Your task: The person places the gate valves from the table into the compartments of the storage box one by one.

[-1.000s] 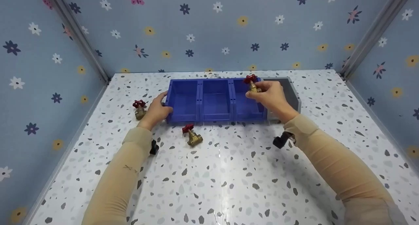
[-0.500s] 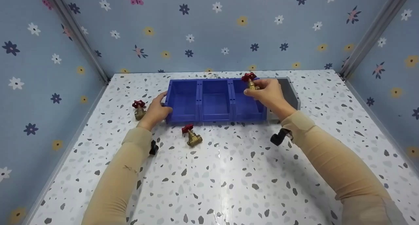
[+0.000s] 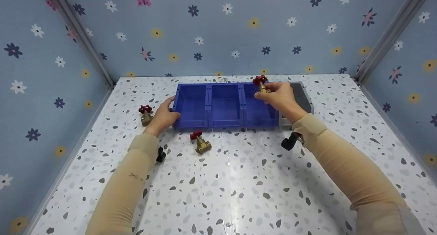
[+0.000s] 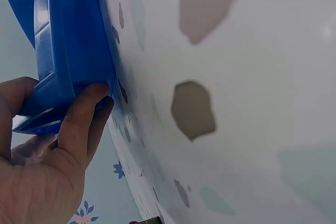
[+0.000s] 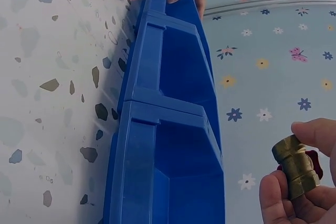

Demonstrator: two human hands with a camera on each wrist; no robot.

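My left hand (image 3: 164, 116) grips the outer side of the leftmost blue bin (image 3: 193, 123); in the left wrist view its thumb and fingers close around the bin's corner. Two more blue bins, the middle one (image 3: 225, 122) and the right one (image 3: 261, 122), join it in a row. Above the right one, my right hand (image 3: 282, 96) pinches a brass gate valve (image 5: 296, 166) by its body, the red handwheel (image 3: 260, 80) pointing up. A second valve (image 3: 201, 143) lies in front of the bins, and a third valve (image 3: 146, 116) rests left of my left hand.
A grey bin (image 3: 304, 95) ends the row at the right, partly hidden by my right hand. The speckled white table (image 3: 218, 187) is bounded by flower-patterned walls (image 3: 218, 33) at the back and both sides.
My right hand, with the valve, has shifted slightly left and up above the right blue bin. The left hand and the loose valves stay in place.
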